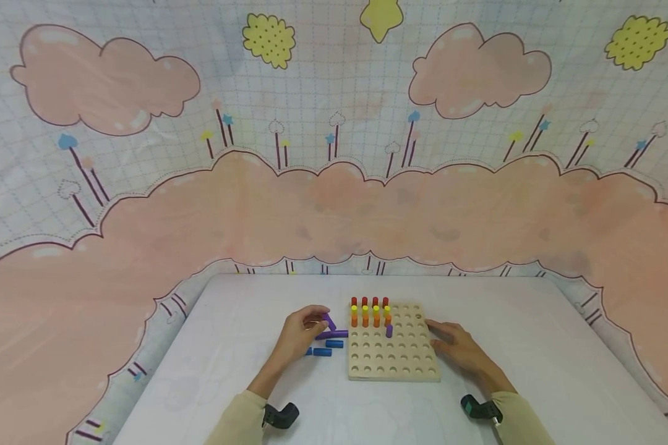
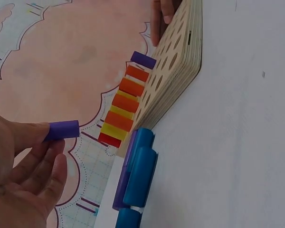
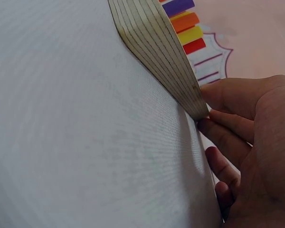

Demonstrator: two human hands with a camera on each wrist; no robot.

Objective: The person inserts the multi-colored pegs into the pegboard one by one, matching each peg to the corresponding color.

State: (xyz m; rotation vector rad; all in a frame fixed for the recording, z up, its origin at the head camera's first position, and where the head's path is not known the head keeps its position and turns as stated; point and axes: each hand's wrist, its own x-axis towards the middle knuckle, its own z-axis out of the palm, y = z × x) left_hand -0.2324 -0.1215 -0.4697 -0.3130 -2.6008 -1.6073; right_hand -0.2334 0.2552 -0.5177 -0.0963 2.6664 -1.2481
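Observation:
Between thumb and fingertips, my left hand [image 1: 299,332] pinches a purple peg [image 2: 63,130], held in the air just left of the wooden pegboard [image 1: 394,374]. Rows of red pegs [image 1: 375,301], yellow pegs [image 1: 375,311] and orange pegs [image 1: 376,321] stand upright at the board's far left. In front of the orange row, one purple peg [image 1: 389,331] stands in a hole. On the right side, my right hand [image 1: 461,347] rests its thumb and fingertips against the board's edge [image 3: 156,57], fingers fairly straight.
Beside the board's left edge, loose purple pegs [image 1: 338,334] lie on the white table [image 1: 378,414], partly behind the left hand. Several blue pegs [image 1: 322,352] lie nearer. A patterned cloth [image 1: 334,210] hangs behind the table.

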